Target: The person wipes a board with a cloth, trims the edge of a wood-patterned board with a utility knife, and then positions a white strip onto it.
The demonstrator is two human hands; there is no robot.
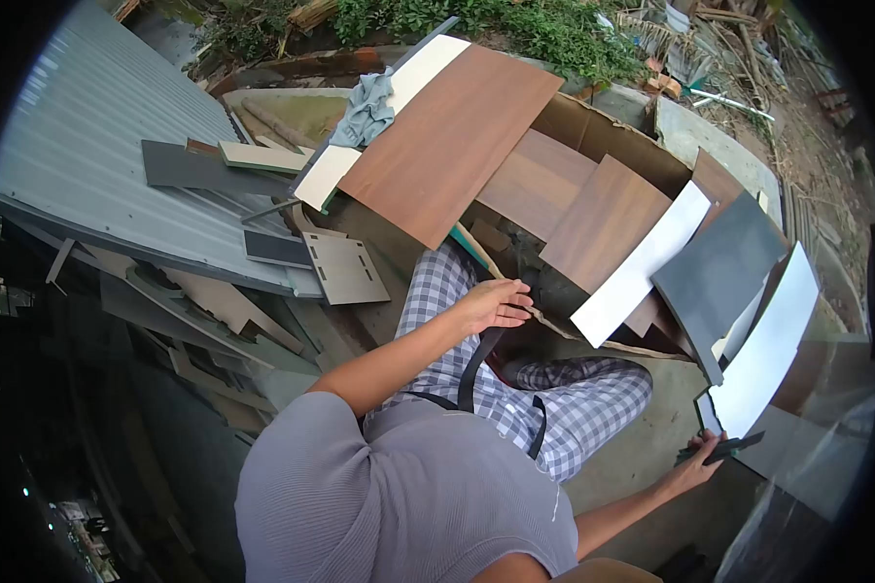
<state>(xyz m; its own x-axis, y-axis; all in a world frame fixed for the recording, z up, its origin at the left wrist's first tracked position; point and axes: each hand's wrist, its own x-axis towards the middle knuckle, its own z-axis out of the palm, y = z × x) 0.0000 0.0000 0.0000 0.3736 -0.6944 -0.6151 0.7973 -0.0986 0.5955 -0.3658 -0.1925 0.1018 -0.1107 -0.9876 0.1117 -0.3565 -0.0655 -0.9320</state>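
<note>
My left hand (496, 306) is above my lap, beside the torn near edge of a cardboard box (593, 121). Its fingers are slightly bent and apart, and I see nothing held in them. Low on the right, my right hand (692, 470) is closed around dark, narrow strips (736, 448). Just above that hand is the lower end of a long white panel (763, 340). A dark grey panel (719, 277) leans beside it. Brown wood-grain boards (608, 219) and a narrower white board (642, 265) lie in and across the box.
A large brown board (452, 141) spans the box's left side, with a grey-blue cloth (365, 109) near its upper end. Corrugated metal sheeting (97, 126) and scattered offcuts are at left. A small slotted board (345, 268) lies near my knee. Plants (515, 34) grow behind.
</note>
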